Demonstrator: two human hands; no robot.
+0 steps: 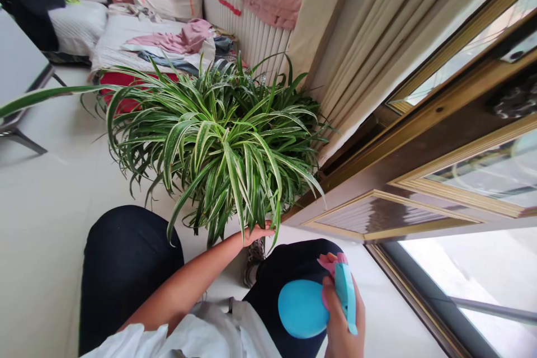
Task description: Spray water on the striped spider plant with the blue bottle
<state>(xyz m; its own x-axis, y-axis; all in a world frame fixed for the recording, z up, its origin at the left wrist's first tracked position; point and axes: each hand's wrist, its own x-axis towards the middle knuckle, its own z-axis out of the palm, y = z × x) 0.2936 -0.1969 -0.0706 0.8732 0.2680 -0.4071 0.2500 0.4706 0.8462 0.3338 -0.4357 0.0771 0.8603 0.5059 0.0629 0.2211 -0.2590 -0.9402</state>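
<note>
A large spider plant [222, 140] with long green and white striped leaves fills the middle of the view; its pot is hidden by the foliage. My left hand [257, 233] reaches under the front leaves with its fingers stretched out, and some leaves hang over and against it. In my right hand [344, 319] is a blue spray bottle [304, 309] with a pink trigger, gripped around its neck and held tilted above my right knee. Some of the plant's leaves look wet and shiny.
A brown door [440, 123] with gold trim stands at the right, beside a beige curtain [364, 28]. Behind the plant is a seat [115, 39] with cloths and cushions. A white radiator [268, 39] is by the window. A table [19, 56] stands at the left.
</note>
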